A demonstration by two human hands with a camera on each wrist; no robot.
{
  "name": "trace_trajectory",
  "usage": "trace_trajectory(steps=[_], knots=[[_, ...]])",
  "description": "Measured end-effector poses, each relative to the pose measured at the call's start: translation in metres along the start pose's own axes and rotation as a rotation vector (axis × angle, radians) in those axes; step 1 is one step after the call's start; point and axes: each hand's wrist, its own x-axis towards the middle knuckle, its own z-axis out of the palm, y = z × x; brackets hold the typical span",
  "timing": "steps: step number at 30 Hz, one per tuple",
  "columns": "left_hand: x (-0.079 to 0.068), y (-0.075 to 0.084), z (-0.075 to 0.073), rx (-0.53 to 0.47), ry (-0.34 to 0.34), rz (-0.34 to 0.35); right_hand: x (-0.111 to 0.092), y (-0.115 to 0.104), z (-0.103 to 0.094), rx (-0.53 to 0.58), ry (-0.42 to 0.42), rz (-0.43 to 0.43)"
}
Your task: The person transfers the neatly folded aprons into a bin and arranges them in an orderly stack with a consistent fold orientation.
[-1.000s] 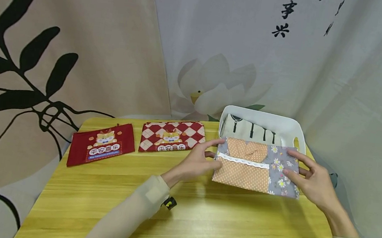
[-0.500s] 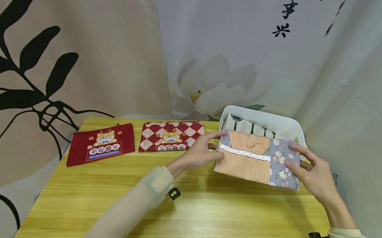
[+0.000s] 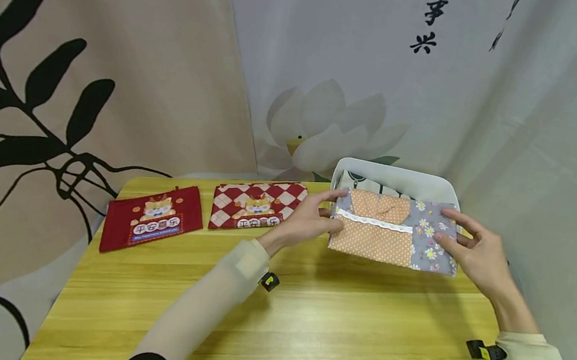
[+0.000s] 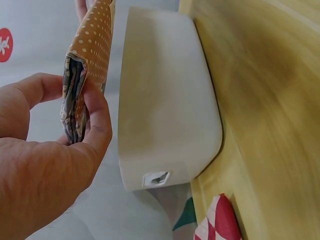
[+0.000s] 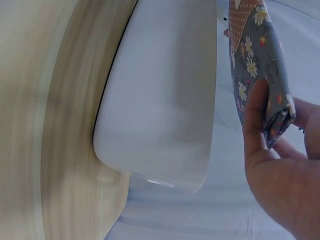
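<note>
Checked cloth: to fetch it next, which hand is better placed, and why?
Probably the left hand: though it and the right hand both grip the floral cloth, it is nearer the checked cloth.

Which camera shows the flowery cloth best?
The head view: it shows almost the whole front of the flowery cloth, with its orange dotted patch, white lace strip and daisies. The left wrist view shows some dotted patch and the folded end, edge-on; the right wrist view shows mostly the grey daisy end.

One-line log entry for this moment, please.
left hand: pinches one end of folded patchwork cloth | right hand: pinches other end | cloth: higher than rim of white bin | table: dark-red packet, checked packet
</note>
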Motion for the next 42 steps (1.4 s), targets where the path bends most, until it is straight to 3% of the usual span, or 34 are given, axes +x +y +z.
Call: trace_trajectory(steps=[12,22,35,42], knots=[[0.018,0.004,-0.006,0.027,0.005,0.010,0.016,-0.004,-0.002,0.016,0.019,0.033],[0.033,0.004,-0.010,-0.010,0.023,0.015,0.031,-0.003,-0.002,0.016,0.031,0.058],[0.052,0.014,-0.014,0.069,0.068,0.013,0.051,-0.007,-0.005,0.048,0.046,0.069],[0.061,0.017,-0.015,0.100,0.112,-0.004,0.061,-0.006,-0.005,0.014,0.052,0.087]])
